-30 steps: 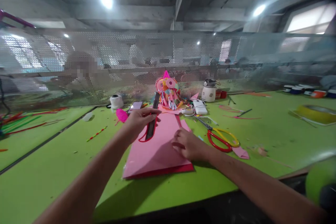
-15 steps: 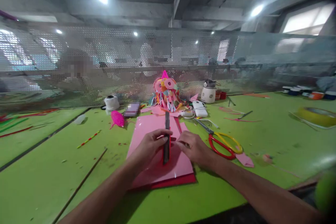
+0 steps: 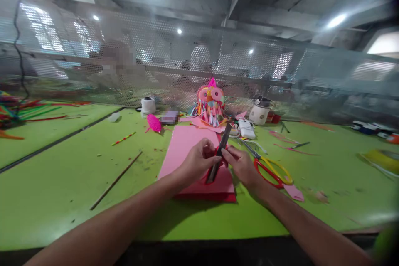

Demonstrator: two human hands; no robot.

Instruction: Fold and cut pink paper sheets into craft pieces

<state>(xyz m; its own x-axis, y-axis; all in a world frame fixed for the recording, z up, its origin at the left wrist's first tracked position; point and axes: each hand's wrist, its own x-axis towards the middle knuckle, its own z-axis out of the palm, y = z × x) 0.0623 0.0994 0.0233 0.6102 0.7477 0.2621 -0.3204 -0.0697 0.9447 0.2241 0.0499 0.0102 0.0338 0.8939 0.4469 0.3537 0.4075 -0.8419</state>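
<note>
A dark ruler [image 3: 220,151] is tilted just above a pink paper sheet [image 3: 190,145] that lies on a red sheet [image 3: 218,196] on the green table [image 3: 62,183]. My left hand [image 3: 199,161] pinches the ruler's middle from the left. Opposite it, my right hand [image 3: 241,166] pinches the same ruler, together with a thin red strip. Both hands hover over the near right part of the pink sheet.
Red and yellow scissors [image 3: 271,168] lie right of the sheets. A colourful tasselled paper craft [image 3: 210,106], a white jar [image 3: 259,113], a white box [image 3: 247,129], a pink yarn ball [image 3: 153,123] and a thread spool [image 3: 147,105] stand further back. A thin stick [image 3: 116,180] lies left. Mesh screen behind.
My left hand carried the ruler from the sheet's far left to its near right side. My right hand left the paper and took hold of the ruler. The view shifted left.
</note>
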